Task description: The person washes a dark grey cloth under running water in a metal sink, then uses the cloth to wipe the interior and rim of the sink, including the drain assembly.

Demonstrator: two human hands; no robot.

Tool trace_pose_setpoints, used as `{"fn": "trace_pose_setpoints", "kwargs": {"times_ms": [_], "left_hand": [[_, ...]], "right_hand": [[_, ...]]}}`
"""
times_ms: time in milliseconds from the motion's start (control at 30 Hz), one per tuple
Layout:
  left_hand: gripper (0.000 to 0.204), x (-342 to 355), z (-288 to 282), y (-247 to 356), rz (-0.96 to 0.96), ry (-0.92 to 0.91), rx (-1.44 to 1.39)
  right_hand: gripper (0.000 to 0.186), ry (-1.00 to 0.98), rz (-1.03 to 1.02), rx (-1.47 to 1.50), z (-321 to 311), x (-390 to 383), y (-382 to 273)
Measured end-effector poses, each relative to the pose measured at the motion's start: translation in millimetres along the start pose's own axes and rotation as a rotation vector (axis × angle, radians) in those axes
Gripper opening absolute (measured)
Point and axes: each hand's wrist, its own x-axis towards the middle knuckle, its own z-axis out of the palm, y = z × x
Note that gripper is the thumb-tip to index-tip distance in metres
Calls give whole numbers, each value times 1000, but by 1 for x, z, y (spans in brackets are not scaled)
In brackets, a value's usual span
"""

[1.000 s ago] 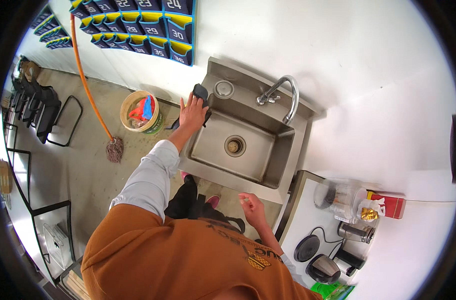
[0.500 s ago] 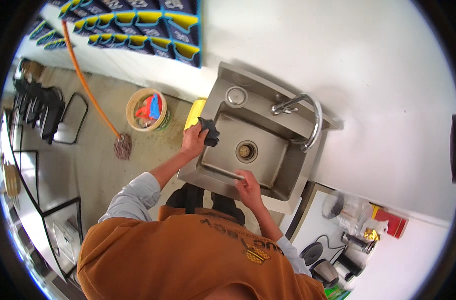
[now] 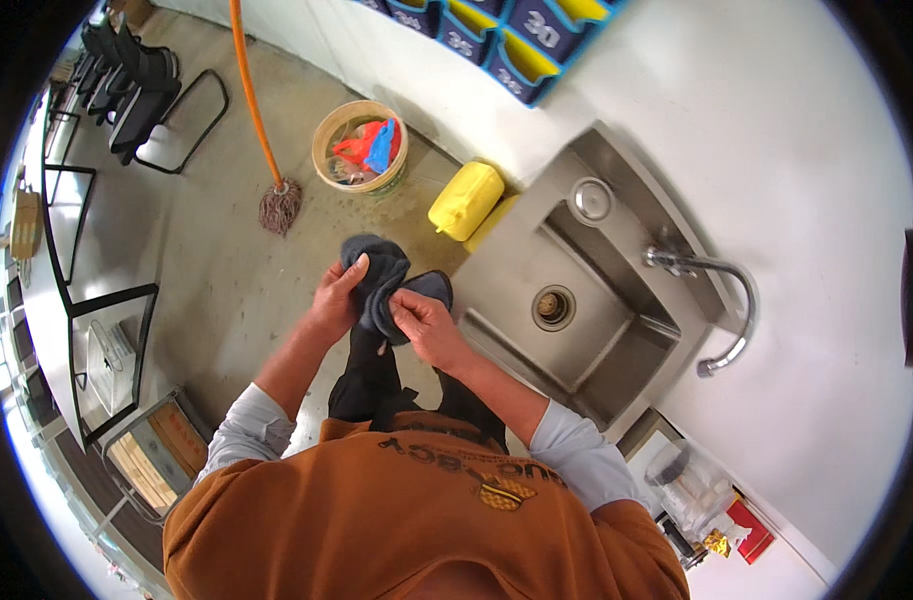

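My left hand [image 3: 335,302] and right hand [image 3: 427,326] close their fingers on a dark grey cloth [image 3: 383,290], left of the sink [image 3: 599,318]. I judge it lifted but bunched, not yet spread or set down. Farther left of the sink stand a yellow jerrycan [image 3: 467,200], bucket [image 3: 391,181] and string mop [image 3: 281,207].

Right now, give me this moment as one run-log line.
left hand: holding dark cloth | right hand: holding same cloth | cloth: bunched, outside sink basin | faucet: no water stream visible
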Motion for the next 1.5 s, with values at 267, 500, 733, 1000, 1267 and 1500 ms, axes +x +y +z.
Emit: {"fn": "trace_pose_setpoints", "kwargs": {"times_ms": [267,500,733,1000,1267,1500], "left_hand": [[18,89,-160,-38,-277,248,36],[24,205,-213,-135,-459,393,10],[31,300,-190,-227,-525,459,149],[19,370,-209,-322,-385,467,-210],[22,363,-198,-280,-424,299,-380],[22,357,-200,-263,-462,316,-330]], "right_hand": [[14,335,-45,-505,6,156,24],[26,411,562,-985,-151,287,186],[39,313,881,-1092,-207,273,258],[33,294,645,-822,-246,274,331],[30,394,798,-1002,-224,271,317],[39,375,824,-1103,-219,274,303]]}}
